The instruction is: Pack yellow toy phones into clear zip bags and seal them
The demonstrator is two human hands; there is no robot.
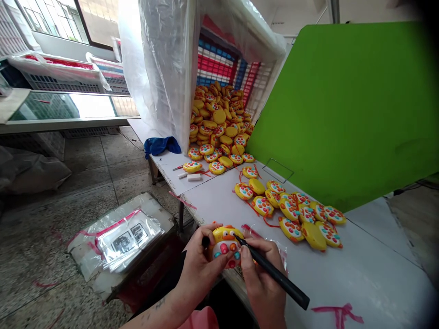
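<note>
Closely, the left hand (pixel 197 269) curls around a yellow duck-shaped toy (pixel 224 246), fingers and thumb closed on its edge and buttoned front, just above the near edge of the white surface (pixel 212 201). Fingers bent tight, the right hand (pixel 261 288) grips a black marker pen (pixel 274 273), its tip at one of the toy's eyes — whether it touches cannot be told. A small black piece (pixel 205 241) sits by the left fingers. Beyond the hands, a loose cluster of matching toys (pixel 290 208) lies on the surface, some trailing red cords. Farther back, more spill from a plastic-draped crate (pixel 252 87) — beside a large green board (pixel 343 109), with a white block (pixel 194 177) and a blue cloth (pixel 163 145) nearby.
</note>
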